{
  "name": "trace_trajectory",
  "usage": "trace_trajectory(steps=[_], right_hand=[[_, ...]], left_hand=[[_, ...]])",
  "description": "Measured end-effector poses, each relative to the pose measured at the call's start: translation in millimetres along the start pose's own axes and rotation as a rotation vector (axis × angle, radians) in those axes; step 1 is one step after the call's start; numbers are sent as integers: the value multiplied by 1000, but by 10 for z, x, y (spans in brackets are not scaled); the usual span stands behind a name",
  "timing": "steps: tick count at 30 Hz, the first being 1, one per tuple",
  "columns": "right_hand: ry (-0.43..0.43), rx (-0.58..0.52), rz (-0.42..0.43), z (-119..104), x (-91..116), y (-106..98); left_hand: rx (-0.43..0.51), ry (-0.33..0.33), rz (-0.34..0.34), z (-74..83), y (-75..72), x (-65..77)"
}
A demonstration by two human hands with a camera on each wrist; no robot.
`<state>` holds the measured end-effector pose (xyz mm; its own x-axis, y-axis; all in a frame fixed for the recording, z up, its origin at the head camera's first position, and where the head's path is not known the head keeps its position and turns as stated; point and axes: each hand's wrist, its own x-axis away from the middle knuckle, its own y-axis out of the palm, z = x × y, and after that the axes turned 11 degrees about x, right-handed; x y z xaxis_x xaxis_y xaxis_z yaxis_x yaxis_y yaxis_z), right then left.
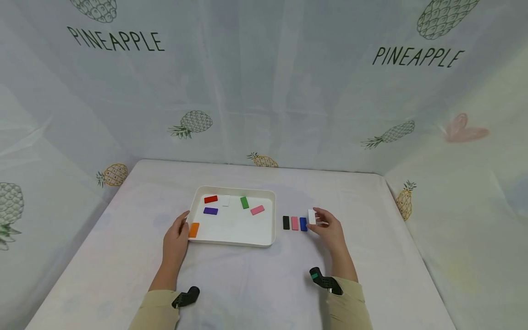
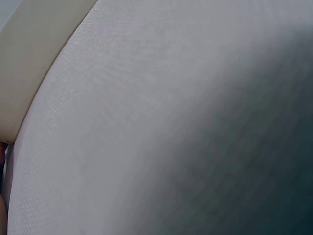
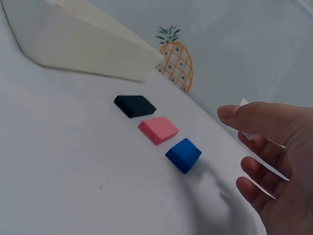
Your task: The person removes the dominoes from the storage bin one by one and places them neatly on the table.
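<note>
A white block is pinched between the thumb and fingers of my right hand, above the table. In the right wrist view, the thumb hides most of this block. Left of that hand, a blue block, a pink block and a black block lie side by side in a row. My left hand grips the left edge of a shallow white tray. The left wrist view catches the tray's outer wall and only a sliver of fingers.
Inside the tray lie a red block, a purple block, another white block, a green block, a second pink block and an orange block. Pineapple-print cloth hangs behind the white-covered table.
</note>
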<state>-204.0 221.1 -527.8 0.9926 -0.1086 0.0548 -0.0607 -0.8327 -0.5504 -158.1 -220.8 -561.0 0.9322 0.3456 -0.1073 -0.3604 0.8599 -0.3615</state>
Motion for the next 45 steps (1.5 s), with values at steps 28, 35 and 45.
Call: trace_trajectory(steps=[28,35,45], right_hand=[[56,95,-66,247,-76,-10],[56,77,-62,261,-95,-19],[37,166,-47,240,-95,18]], left_hand=[[-5,-53,-10,-8,20,-13],[2,-37,-9,-2,20,-11],[-7,-38,-9,-7,28,-17]])
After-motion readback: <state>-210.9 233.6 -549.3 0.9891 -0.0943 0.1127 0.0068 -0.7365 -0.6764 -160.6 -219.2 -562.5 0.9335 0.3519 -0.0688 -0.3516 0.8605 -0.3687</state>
